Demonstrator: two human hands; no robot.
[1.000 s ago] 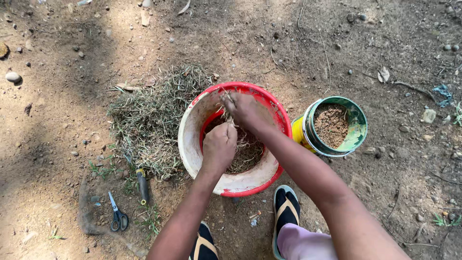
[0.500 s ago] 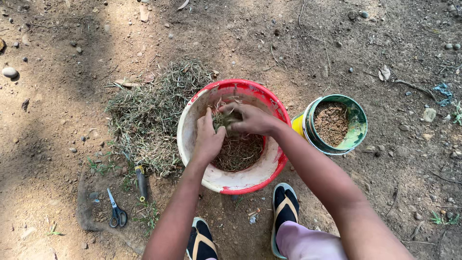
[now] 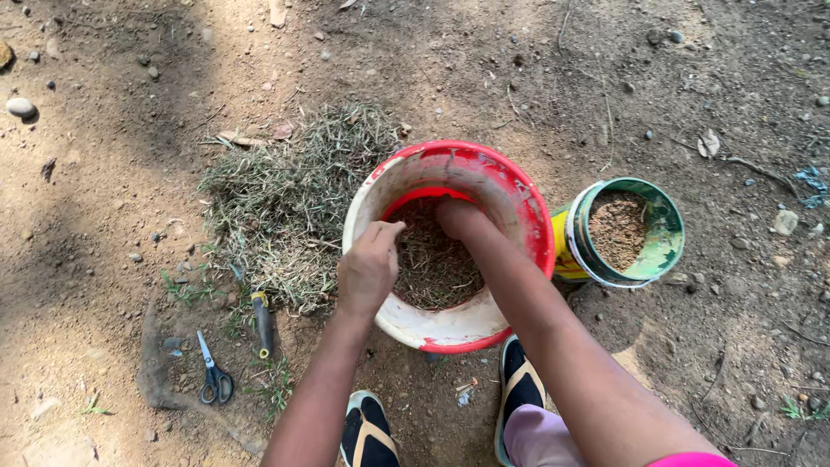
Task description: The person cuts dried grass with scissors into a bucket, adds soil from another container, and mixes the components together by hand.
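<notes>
Two buckets (image 3: 450, 242), one scissors (image 3: 212, 372)

ground: bare brown dirt (image 3: 519, 60) | scattered pebbles (image 3: 19, 107) | light: dappled sun, leaf shadows

Bare forearms, a pink sleeve edge (image 3: 692, 459), lilac trousers (image 3: 540, 437), and black sandals (image 3: 367, 432) with tan straps.

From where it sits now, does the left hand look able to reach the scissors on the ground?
Probably yes. The left hand rests at the red basin's near rim, and only bare dirt and a small tool lie between it and the scissors.
</notes>
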